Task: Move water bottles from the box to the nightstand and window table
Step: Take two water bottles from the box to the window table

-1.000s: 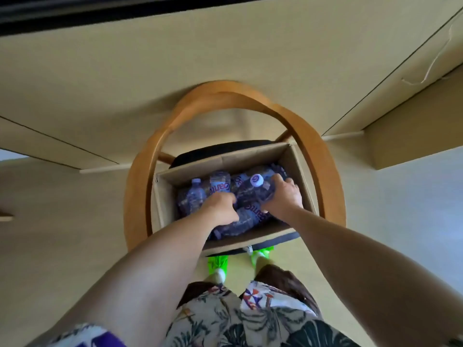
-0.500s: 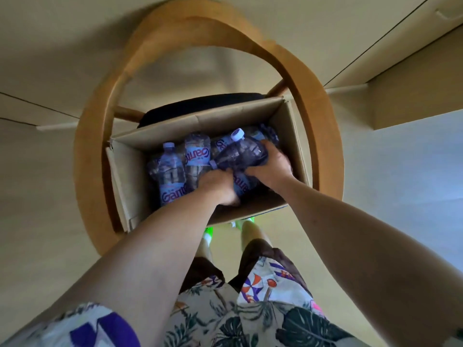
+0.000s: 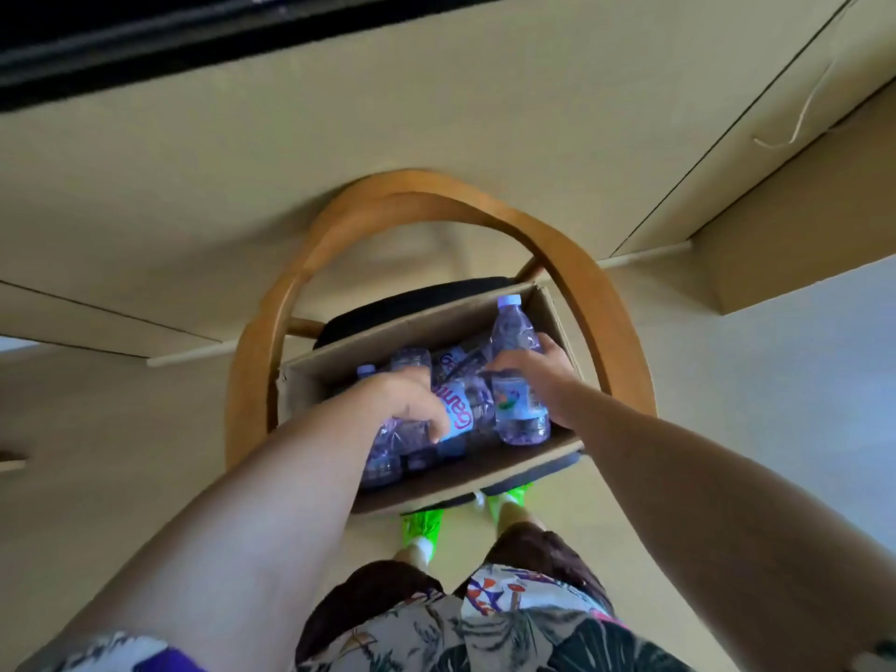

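An open cardboard box (image 3: 426, 322) sits on the dark seat of a wooden chair (image 3: 606, 303) and holds several clear water bottles with blue and pink labels. My right hand (image 3: 533, 375) grips one bottle (image 3: 516, 380) around its middle and holds it upright at the box's right side, its pale cap above the rim. My left hand (image 3: 407, 395) grips another bottle (image 3: 456, 419) that lies tilted near the middle of the box. More bottles (image 3: 412, 358) lie behind and under my hands, partly hidden.
The chair's curved wooden back rings the box. Beige floor lies around it, with a pale wall (image 3: 800, 380) at the right and a dark band (image 3: 145, 36) at the top. My green shoes (image 3: 422, 523) stand just under the box's front edge.
My right hand has raised its bottle from lying to upright at the box's right side. My left hand has closed around a labelled bottle. The view has shifted back.
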Demonstrator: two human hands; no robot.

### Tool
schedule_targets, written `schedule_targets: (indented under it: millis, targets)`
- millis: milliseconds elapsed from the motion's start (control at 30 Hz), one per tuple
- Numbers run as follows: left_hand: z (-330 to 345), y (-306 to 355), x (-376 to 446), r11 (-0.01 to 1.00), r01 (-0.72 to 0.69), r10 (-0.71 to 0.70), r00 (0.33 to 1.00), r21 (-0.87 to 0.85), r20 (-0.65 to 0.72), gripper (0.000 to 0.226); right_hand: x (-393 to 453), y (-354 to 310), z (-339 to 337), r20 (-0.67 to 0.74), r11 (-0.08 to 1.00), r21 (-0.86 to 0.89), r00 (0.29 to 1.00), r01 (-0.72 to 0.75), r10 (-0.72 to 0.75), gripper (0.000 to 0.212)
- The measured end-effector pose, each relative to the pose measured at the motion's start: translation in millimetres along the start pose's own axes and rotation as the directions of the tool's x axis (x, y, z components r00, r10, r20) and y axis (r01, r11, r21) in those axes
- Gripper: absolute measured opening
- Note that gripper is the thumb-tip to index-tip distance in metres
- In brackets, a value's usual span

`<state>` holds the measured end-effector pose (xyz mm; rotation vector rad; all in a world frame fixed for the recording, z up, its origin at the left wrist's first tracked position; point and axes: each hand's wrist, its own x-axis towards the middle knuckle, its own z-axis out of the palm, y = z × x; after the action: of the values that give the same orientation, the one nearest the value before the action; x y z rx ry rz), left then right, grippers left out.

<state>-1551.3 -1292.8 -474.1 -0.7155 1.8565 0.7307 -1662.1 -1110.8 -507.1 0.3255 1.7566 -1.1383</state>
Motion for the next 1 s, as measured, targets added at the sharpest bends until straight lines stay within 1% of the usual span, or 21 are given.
schedule_targets:
  millis: [67, 133, 167, 233, 300, 333, 367, 467, 500, 567, 633, 667, 700, 767, 833, 933, 1000]
  targets:
    - [-19.3, 5.3, -19.4, 0.982, -0.052, 0.050, 0.999, -0.179, -0.017, 0.073, -20.9, -14.9, -7.0, 0.015, 0.991, 0.130, 1.000, 0.018, -0.020, 0.066]
    - [-35.5, 13.3, -41.6, 0.916, -0.113, 0.103, 0.994, -0.385, -0.048, 0.071, -45.9, -28.9, -11.1, 0.017, 0.970, 0.237, 0.998, 0.053, -0.059, 0.056]
    - [-44.0, 18.6, -53.3, 0.886, -0.136, 0.124, 0.991, -0.443, -0.055, 0.069, -58.9, -34.7, -12.6, 0.000, 0.952, 0.296, 0.997, 0.076, -0.079, 0.050]
    - [-60.8, 29.9, -76.7, 0.822, -0.155, 0.163, 0.986, -0.549, -0.036, 0.057, -85.8, -45.6, -16.2, -0.043, 0.903, 0.410, 0.992, 0.127, -0.120, 0.038]
    - [-76.0, 45.5, -97.6, 0.759, -0.195, 0.234, 0.972, -0.621, -0.019, 0.044, -111.9, -53.5, -20.8, -0.045, 0.828, 0.528, 0.980, 0.190, -0.196, 0.018]
    - [-81.6, 55.8, -109.7, 0.741, -0.241, 0.299, 0.954, -0.627, -0.014, 0.042, -125.6, -54.6, -25.2, -0.064, 0.778, 0.584, 0.968, 0.232, -0.241, 0.014]
    - [-84.9, 66.6, -119.9, 0.725, -0.282, 0.352, 0.936, -0.629, -0.014, 0.044, -137.0, -55.1, -29.6, -0.080, 0.737, 0.622, 0.958, 0.265, -0.277, 0.014]
    - [-80.1, 107.3, -147.5, 0.680, -0.420, 0.494, 0.868, -0.601, -0.049, 0.068, -176.1, -49.6, -50.3, -0.156, 0.647, 0.661, 0.913, 0.380, -0.377, 0.021]
    - [-73.6, 121.6, -156.5, 0.659, -0.478, 0.539, 0.839, -0.581, -0.079, 0.069, -190.0, -44.3, -60.2, -0.183, 0.616, 0.669, 0.895, 0.417, -0.407, 0.024]
    - [-54.0, 149.1, -174.5, 0.615, -0.570, 0.620, 0.777, -0.545, -0.113, 0.060, -223.5, -31.2, -82.8, -0.251, 0.573, 0.662, 0.863, 0.484, -0.439, 0.033]
    - [-38.1, 171.4, -184.5, 0.555, -0.635, 0.653, 0.733, -0.537, -0.192, 0.047, -250.7, -20.9, -99.8, -0.311, 0.586, 0.619, 0.848, 0.523, -0.428, 0.038]
    - [-26.7, 185.7, -194.4, 0.530, -0.666, 0.677, 0.705, -0.525, -0.211, 0.044, -268.6, -11.2, -111.3, -0.366, 0.575, 0.602, 0.831, 0.554, -0.419, 0.040]
    - [-15.5, 198.9, -204.4, 0.516, -0.690, 0.704, 0.679, -0.508, -0.208, 0.044, -284.0, -1.4, -122.9, -0.419, 0.559, 0.588, 0.811, 0.585, -0.408, 0.041]
    - [8.8, 226.7, -226.8, 0.514, -0.726, 0.759, 0.633, -0.456, -0.153, 0.049, -316.1, 17.6, -145.3, -0.514, 0.523, 0.561, 0.765, 0.642, -0.387, 0.041]
    - [34.9, 255.2, -250.3, 0.509, -0.746, 0.799, 0.595, -0.429, -0.086, 0.056, -349.7, 36.3, -164.9, -0.586, 0.479, 0.545, 0.721, 0.688, -0.370, 0.035]
    - [79.9, 298.0, -284.1, 0.472, -0.780, 0.848, 0.529, -0.411, -0.028, 0.066, -395.3, 68.8, -191.9, -0.687, 0.418, 0.504, 0.644, 0.756, -0.336, 0.031]
    - [112.6, 326.6, -303.1, 0.450, -0.804, 0.873, 0.487, -0.390, 0.003, 0.062, -421.5, 92.9, -211.3, -0.726, 0.381, 0.481, 0.602, 0.790, -0.331, 0.027]
